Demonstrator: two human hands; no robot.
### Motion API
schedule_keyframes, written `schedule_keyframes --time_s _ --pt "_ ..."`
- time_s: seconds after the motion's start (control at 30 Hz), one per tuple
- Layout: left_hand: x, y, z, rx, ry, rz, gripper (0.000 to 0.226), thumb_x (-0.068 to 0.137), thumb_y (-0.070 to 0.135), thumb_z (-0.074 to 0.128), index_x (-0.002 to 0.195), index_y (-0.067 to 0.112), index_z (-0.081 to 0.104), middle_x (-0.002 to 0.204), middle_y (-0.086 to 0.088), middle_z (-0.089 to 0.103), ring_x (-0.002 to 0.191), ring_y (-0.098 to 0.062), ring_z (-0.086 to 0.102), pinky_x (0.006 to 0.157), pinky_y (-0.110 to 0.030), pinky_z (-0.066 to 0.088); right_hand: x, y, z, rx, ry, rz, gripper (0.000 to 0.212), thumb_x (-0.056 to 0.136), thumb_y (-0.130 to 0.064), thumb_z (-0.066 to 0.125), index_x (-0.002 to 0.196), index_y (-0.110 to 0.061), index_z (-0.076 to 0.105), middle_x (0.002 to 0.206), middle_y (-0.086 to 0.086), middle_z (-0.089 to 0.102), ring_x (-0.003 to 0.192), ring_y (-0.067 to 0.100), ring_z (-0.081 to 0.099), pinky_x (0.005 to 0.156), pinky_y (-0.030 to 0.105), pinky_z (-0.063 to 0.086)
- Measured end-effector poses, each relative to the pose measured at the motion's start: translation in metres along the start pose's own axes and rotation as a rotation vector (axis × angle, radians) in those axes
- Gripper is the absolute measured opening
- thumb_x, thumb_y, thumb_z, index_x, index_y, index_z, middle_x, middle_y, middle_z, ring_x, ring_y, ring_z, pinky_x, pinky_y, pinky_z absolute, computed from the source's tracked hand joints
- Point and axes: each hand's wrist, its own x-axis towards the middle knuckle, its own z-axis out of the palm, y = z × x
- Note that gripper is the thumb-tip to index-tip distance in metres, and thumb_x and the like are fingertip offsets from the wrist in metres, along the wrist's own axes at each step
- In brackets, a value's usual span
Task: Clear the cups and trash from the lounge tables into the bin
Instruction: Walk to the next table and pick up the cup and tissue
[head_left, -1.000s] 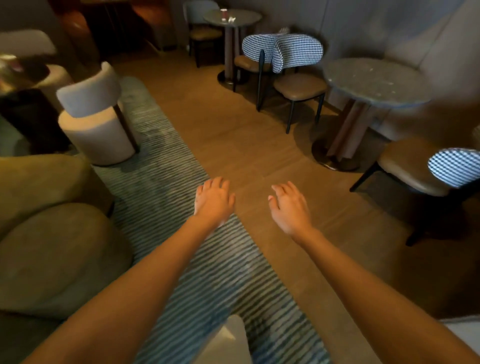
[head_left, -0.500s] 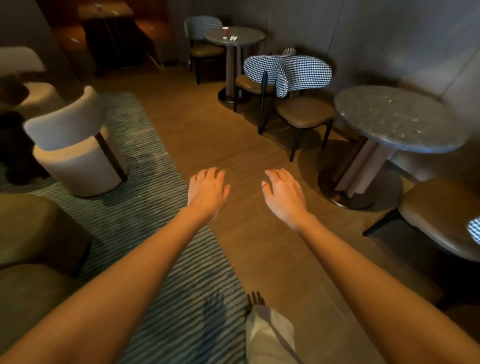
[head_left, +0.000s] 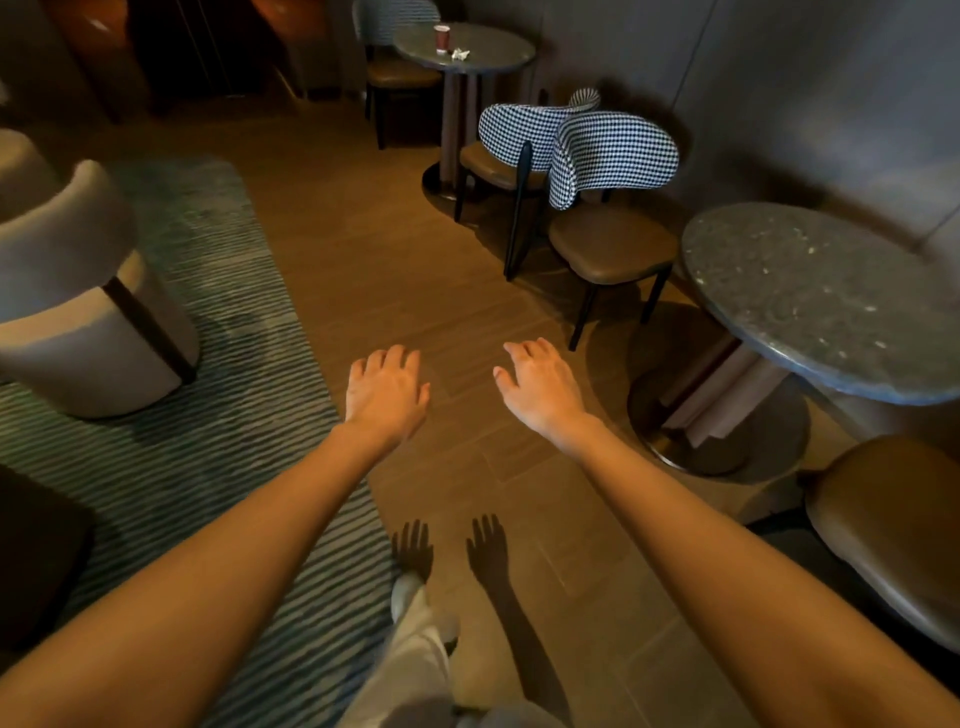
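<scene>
A red paper cup (head_left: 442, 38) stands on the far round table (head_left: 498, 58) at the top of the view, with a crumpled white scrap (head_left: 460, 53) lying just right of it. My left hand (head_left: 385, 392) and my right hand (head_left: 540, 387) are stretched out in front of me over the wooden floor, palms down, fingers relaxed, and neither holds anything. Both hands are far from the cup and the scrap. No bin is in view.
A nearer round stone table (head_left: 810, 296) stands at the right, with brown-seated chairs (head_left: 613, 249) with houndstooth backs between it and the far table. A pale armchair (head_left: 88, 301) sits on the striped rug (head_left: 208, 426) at left. My leg (head_left: 415, 654) steps along the wooden floor.
The view has moved forward along the floor; the far table with the cup and the near stone table are closer. Both hands stay held out, holding nothing.
</scene>
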Motion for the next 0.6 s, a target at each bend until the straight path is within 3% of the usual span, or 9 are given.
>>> schedule_keyframes --time_s 0.3,0.6 --pt "0.213 -0.062 -0.022 -0.025 0.066 0.015 0.050 0.095 0.042 0.039 0.137 0.015 0.039 0.143 -0.007 0.040 0.130 -0.029 0.036 0.105 -0.043 0.030 0.211 -0.004 -0.042 0.028 0.115 0.021 0.051 0.101 -0.038 0.039 0.145 -0.013 0.037 0.150 0.009 0.038 0.145 0.027 0.021 0.116 0.041 0.023" --pt "0.385 -0.111 -0.023 0.013 0.054 0.040 0.050 0.095 0.042 0.039 0.136 0.014 0.039 0.143 -0.007 0.040 0.129 -0.029 0.037 0.105 -0.042 0.030 0.386 -0.018 -0.029 0.017 0.021 0.030 0.052 0.101 -0.039 0.038 0.146 -0.013 0.036 0.150 0.010 0.038 0.144 0.027 0.023 0.115 0.039 0.024"
